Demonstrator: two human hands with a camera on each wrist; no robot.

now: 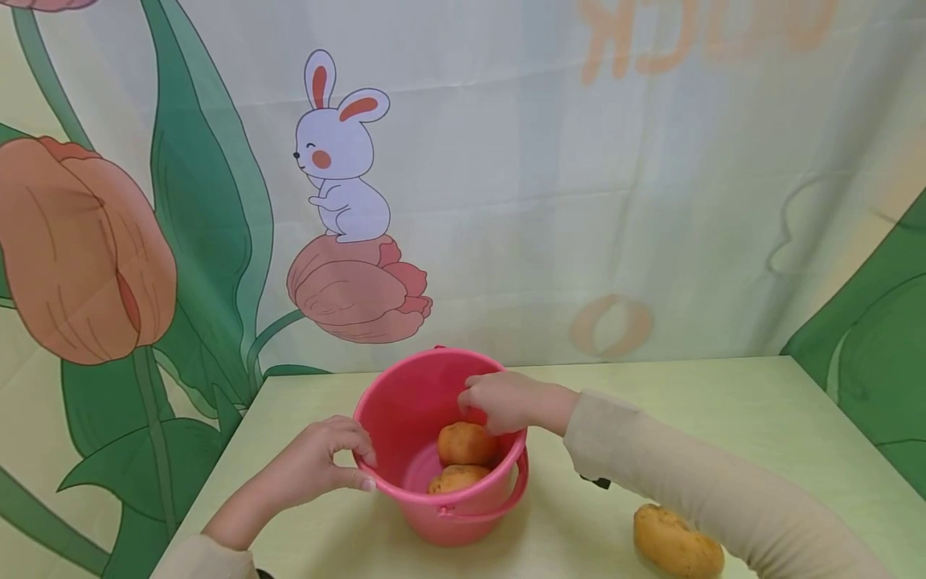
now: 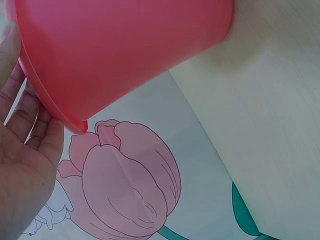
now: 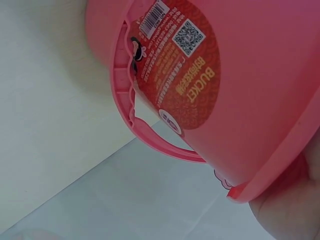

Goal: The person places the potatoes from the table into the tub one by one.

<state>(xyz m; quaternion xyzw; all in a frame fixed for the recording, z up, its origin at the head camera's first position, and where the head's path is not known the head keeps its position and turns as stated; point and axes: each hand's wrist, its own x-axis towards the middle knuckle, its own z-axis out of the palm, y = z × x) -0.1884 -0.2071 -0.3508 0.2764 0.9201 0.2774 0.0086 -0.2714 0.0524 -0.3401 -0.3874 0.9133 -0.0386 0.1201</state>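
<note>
A pink bucket [image 1: 463, 515] stands on the pale green table [image 1: 694, 410], near its front edge. My left hand [image 1: 325, 465] grips the bucket's left rim, fingers over the top and thumb outside. My right hand [image 1: 502, 400] reaches over the right rim with curled fingers and pinches the top of a potato [image 1: 466, 444] inside. A second potato [image 1: 456, 479] lies lower in the bucket. In the left wrist view my left hand [image 2: 25, 165] lies against the bucket [image 2: 125, 50]. In the right wrist view, only the bucket's labelled wall [image 3: 250, 100] and part of my right hand [image 3: 292, 210] show.
A third potato [image 1: 676, 544] lies on the table at the front right, beside my right sleeve [image 1: 694, 490]. The bucket's handle [image 3: 160, 142] hangs down against its side. A printed cloth with a rabbit [image 1: 340, 153] and tulips hangs behind the table.
</note>
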